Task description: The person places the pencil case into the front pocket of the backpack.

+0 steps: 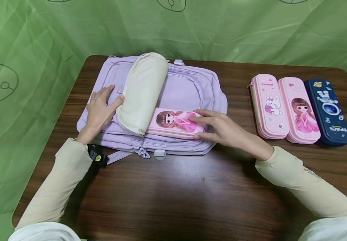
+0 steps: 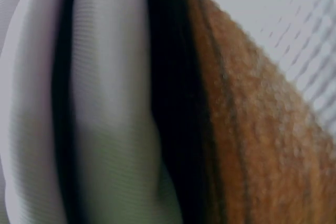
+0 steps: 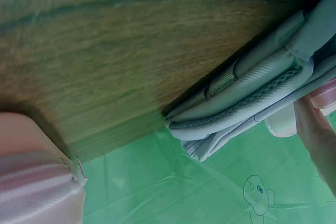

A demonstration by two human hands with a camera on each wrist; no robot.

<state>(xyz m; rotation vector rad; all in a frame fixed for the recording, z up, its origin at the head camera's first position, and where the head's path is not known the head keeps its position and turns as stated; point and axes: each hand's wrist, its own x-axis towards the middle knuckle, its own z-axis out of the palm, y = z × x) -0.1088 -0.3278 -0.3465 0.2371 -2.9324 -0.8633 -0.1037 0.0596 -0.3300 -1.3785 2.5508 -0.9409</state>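
A lavender backpack lies flat, and its front panel is folded back to show a cream lining. Beside that fold my left hand rests on the bag with fingers spread, its thumb at the lining's edge. My right hand holds the right end of a pink pencil case with a doll-like girl on its lid. The case lies over the bag's front, its left end hidden under the folded panel. In the right wrist view, fingers show at a pink edge beside the bag.
On the right of the brown wooden table stand a pink bunny pencil case, a pink girl pencil case and a navy space pencil case, side by side. A zipper pull hangs at the bag's near edge. Green cloth hangs behind.
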